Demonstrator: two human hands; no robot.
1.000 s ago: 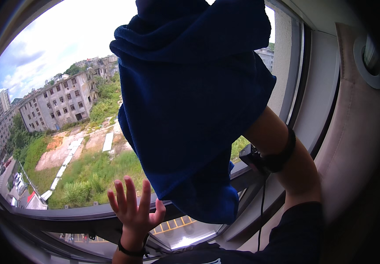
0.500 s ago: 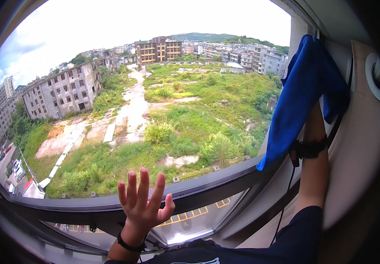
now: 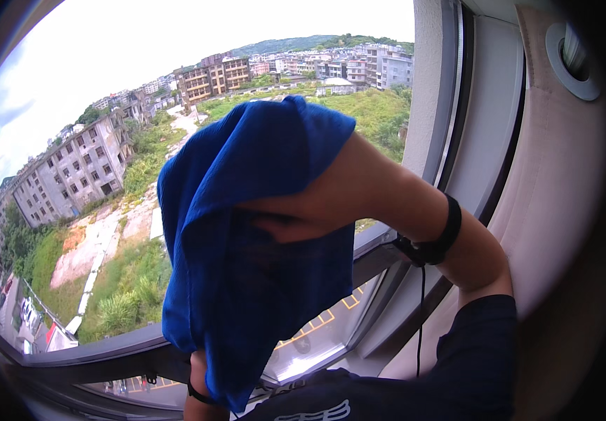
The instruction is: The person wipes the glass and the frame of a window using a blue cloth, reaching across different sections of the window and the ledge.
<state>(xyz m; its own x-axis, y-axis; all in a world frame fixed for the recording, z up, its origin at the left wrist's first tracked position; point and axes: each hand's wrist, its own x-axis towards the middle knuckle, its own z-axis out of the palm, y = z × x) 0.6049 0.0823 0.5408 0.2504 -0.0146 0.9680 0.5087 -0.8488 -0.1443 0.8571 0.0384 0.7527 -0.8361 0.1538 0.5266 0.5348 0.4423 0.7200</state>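
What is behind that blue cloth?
Behind the blue cloth are the window glass and the right hand holding it. The left hand is mostly covered; only its wrist shows.

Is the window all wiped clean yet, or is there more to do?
Not finished, as far as one can tell. The right hand presses a blue cloth against the window glass near the middle, so wiping is under way. The glass on the left looks clear, with buildings and grass showing sharply. The part behind the cloth is hidden. The left hand is mostly covered, low by the window frame.
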